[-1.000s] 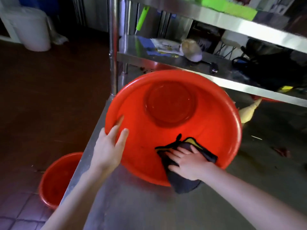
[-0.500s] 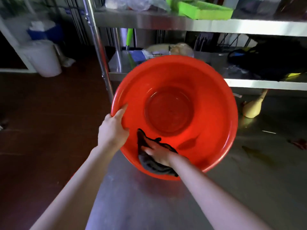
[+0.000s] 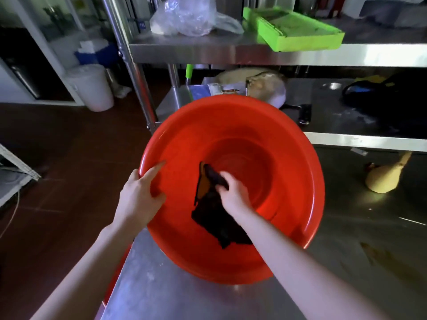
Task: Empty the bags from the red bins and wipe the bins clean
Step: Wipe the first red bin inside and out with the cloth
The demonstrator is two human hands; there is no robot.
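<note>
A large round red bin (image 3: 288, 181) is tilted toward me on the steel table (image 3: 184, 296), its lower rim resting on the tabletop. My left hand (image 3: 138, 195) grips the bin's left rim, thumb inside. Inside the bin, my right hand (image 3: 233, 195) presses a dark cloth (image 3: 210, 215) with an orange-yellow patch against the left inner wall, just beside the round bottom. The bin holds nothing but the cloth. A sliver of a second red bin (image 3: 116, 273) shows below the table's left edge.
A steel rack (image 3: 231, 51) stands behind the bin; its upper shelf carries a clear plastic bag (image 3: 189, 17) and a green tray (image 3: 293, 28), its lower shelf papers, a cap and a knife. A tan gourd-shaped object (image 3: 385, 179) lies on the table at right. A white pail (image 3: 92, 88) is on the floor.
My right hand has swept the cloth from the bin's lower right rim across to the left and up the inner wall. My view has lifted, showing more of the rack.
</note>
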